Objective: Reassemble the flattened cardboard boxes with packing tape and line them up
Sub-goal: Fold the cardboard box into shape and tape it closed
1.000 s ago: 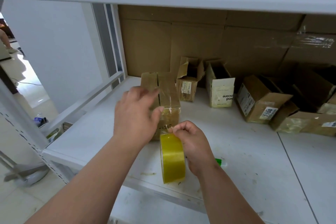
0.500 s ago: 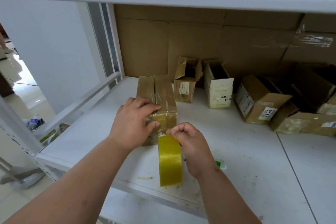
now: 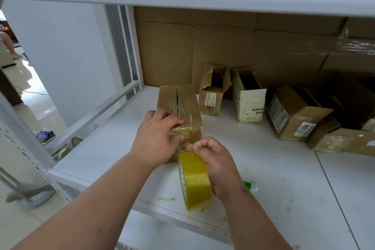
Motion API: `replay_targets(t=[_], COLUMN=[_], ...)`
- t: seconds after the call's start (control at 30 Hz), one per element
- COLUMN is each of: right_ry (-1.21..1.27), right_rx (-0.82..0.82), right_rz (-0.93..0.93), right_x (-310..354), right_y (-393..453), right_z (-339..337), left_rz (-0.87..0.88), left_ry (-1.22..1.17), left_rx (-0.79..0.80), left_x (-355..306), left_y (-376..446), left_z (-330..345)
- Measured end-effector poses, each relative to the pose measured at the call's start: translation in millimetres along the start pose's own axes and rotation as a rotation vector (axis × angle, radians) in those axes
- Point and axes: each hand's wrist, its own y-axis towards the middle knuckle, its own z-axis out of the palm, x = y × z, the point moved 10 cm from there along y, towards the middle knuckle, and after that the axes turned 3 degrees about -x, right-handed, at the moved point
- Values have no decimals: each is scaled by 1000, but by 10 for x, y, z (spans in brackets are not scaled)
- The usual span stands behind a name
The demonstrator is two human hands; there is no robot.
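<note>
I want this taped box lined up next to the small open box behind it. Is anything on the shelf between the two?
Nothing visible. The taped box lies just left of the small open box, with only bare shelf between. The left hand holds it; the right hand grips the tape roll nearer the person.

looks like a stockroom or packing area, white metal shelving (image 3: 284, 178), cardboard sheets (image 3: 223, 46) lining the back, small labelled shipping boxes (image 3: 292, 111) along it, tiled floor (image 3: 40, 113) beyond
</note>
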Motion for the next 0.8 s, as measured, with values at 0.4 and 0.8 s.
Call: replay_targets(t=[0.4, 0.8], right_ry=[-2, -77], right_rx=[5, 24], right_rz=[-7, -181], right_x=[58, 285], right_y=[-76, -198], right_z=[-20, 1], left_rz=[-6, -144], left_ry=[-49, -175], left_rx=[-156, 181], left_x=[-73, -258], left_y=[-174, -321], left_z=[-367, -92])
